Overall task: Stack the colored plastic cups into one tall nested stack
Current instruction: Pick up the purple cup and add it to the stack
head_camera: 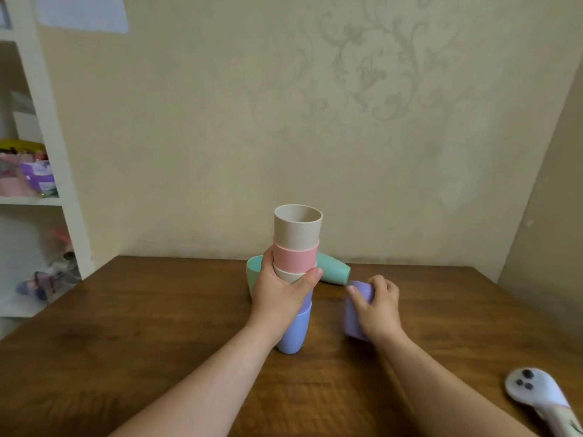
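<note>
A nested stack of cups point(296, 244) stands upright in the middle of the wooden table point(157, 326), blue at the bottom, then purple, beige, pink and a beige cup on top. My left hand point(277, 294) wraps around the stack's middle. To its right, my right hand point(377, 305) grips a lone purple cup point(355, 313) that sits upside down on the table. Behind the stack, one mint green cup point(334, 271) lies on its side, and another mint green cup point(254, 271) shows at the left, partly hidden by my left hand.
A white object with dark dots point(536, 392) lies at the table's near right edge. A white shelf unit point(41, 152) with clutter stands at the left. The wall point(315, 121) rises right behind the table's far edge.
</note>
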The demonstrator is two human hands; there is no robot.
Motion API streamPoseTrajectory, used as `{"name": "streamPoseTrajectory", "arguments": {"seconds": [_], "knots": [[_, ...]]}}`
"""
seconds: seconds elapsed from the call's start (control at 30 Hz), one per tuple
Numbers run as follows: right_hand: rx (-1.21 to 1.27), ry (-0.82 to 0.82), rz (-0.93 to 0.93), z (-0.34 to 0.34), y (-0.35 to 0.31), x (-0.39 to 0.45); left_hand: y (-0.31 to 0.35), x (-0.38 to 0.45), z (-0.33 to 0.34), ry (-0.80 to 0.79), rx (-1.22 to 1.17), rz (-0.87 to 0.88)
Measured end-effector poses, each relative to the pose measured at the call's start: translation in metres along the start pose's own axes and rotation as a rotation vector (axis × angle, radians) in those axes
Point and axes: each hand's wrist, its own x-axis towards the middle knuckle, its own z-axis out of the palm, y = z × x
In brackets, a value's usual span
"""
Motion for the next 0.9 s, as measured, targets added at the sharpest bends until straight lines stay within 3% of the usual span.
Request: {"name": "streamPoseTrajectory", "arguments": {"seconds": [0.23, 0.4, 0.63, 0.9], "knots": [[-0.012, -0.021, -0.131, 0.003, 0.005, -0.026, 0.011, -0.003, -0.006, -0.078, -0.001, -0.043], [0.060, -0.045, 0.041, -0.003, 0.006, -0.037, 0.023, -0.003, -0.013, -0.124, 0.023, -0.053], [0.099, -0.071, 0.137, -0.018, -0.027, -0.033, 0.054, 0.012, -0.015, -0.132, -0.085, -0.048], [0.621, 0.127, -0.206, -0.064, -0.176, -0.006, 0.048, 0.015, -0.001, -0.176, -0.075, -0.059]]}}
